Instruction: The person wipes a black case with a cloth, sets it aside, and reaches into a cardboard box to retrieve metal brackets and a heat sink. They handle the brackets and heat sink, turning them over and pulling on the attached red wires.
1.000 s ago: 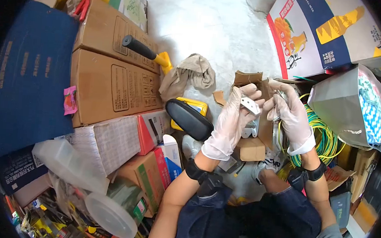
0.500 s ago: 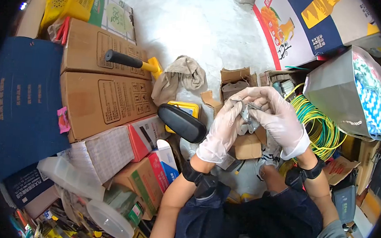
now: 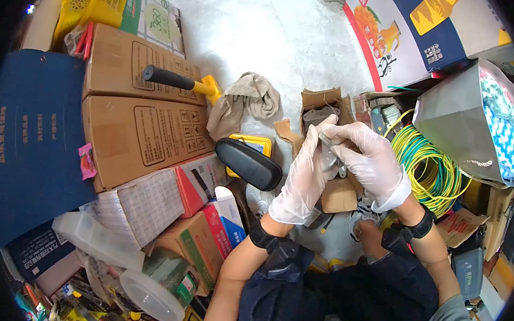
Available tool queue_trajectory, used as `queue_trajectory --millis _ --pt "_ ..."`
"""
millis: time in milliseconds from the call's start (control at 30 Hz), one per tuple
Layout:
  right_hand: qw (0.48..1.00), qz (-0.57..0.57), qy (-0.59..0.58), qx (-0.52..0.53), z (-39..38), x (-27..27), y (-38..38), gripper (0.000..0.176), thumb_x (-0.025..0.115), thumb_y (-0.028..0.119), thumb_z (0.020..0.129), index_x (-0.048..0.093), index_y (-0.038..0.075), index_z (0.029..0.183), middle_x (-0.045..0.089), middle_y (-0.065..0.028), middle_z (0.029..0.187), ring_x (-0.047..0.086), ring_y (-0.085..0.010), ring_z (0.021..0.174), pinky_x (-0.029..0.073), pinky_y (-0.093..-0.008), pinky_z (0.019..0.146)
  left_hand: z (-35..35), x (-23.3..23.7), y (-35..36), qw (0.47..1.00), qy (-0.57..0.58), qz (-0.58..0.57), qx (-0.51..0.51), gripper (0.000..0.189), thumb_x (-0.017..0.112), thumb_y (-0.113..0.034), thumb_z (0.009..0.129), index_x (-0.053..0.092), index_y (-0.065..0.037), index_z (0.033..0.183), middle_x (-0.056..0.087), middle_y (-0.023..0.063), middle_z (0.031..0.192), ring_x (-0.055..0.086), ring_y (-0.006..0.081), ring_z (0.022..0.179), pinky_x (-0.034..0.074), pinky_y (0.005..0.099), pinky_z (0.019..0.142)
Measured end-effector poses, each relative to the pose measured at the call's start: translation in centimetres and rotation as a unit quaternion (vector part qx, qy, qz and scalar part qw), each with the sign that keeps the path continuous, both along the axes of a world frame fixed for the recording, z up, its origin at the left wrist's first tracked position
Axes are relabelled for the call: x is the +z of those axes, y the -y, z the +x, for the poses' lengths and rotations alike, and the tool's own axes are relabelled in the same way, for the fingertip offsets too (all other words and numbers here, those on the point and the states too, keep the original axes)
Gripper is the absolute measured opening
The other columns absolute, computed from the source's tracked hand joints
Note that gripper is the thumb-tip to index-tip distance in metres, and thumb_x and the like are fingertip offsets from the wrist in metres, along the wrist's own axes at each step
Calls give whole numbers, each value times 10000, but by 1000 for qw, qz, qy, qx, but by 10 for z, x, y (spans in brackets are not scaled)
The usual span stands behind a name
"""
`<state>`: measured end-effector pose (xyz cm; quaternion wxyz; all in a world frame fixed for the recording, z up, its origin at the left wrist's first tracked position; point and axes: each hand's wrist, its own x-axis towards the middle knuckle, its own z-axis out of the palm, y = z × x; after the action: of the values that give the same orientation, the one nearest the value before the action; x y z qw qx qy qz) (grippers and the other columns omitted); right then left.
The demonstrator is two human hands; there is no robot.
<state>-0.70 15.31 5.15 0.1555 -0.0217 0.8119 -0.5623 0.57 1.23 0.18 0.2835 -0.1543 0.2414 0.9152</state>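
My left hand [image 3: 300, 184], in a thin white glove, is closed with thumb and fingers pinched around small grey metal plates [image 3: 328, 161]. Rounded ends with holes show on these plates, but the fingers cover much of them. Also gloved, my right hand [image 3: 371, 162] grips the same plates from the right, its fingertips meeting the left ones. Just beyond the hands stands an open cardboard box [image 3: 321, 97] holding more grey metal plates [image 3: 318, 116]. A brown cardboard flap [image 3: 339, 196] shows below the hands.
Left of the hands are a black case [image 3: 248, 163] over a yellow-rimmed box, a grey cloth [image 3: 246, 103] and a yellow-black hammer [image 3: 185, 84] on stacked cartons [image 3: 145, 144]. On the right lie a coil of yellow-green wire [image 3: 429, 166] and a grey bag [image 3: 456, 124].
My right fingers have shifted up and left to the top of the metal plates, closer to my left fingertips. More of the box behind shows. The view has shifted slightly.
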Motion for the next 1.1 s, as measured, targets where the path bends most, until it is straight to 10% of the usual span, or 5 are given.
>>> queue_trajectory --millis 400,500,667,800,1100 --pt "998 -50 -14 -37 -3 -5 -4 273 511 -34 908 614 0 1158 627 -59 1023 612 -115 897 496 -232 776 0 -3 1 998 35 -50 -32 509 416 -489 972 447 -136 1338 504 17 1283 524 146 1083 441 313 910" --pt "966 -206 123 -97 -6 10 -5 286 475 -10 942 561 -24 1214 613 -63 1086 606 -110 934 505 -240 817 -2 2 2 994 57 -83 -35 488 438 -468 964 465 -132 1316 574 25 1166 569 148 973 462 277 831" --pt "983 -141 -12 -113 -10 10 -15 279 517 39 943 569 -10 1212 619 -60 1143 588 -116 1010 475 -253 890 2 -4 7 977 -9 -206 46 447 416 -448 973 496 -121 1266 615 60 928 581 156 816 437 267 674" --pt "992 -78 23 -100 -13 36 -24 265 534 117 946 603 20 1183 642 -31 1023 567 -45 853 447 -184 730 -4 16 8 957 0 -247 151 350 386 -446 993 495 -134 879 531 -3 727 488 108 671 368 261 650" --pt "991 -118 -54 -17 1 118 -50 218 549 140 952 637 14 1107 639 -16 918 585 -74 856 475 -215 744 -44 63 -18 974 -126 -179 -57 298 392 -351 989 481 -135 804 457 -20 600 423 100 516 307 224 502"
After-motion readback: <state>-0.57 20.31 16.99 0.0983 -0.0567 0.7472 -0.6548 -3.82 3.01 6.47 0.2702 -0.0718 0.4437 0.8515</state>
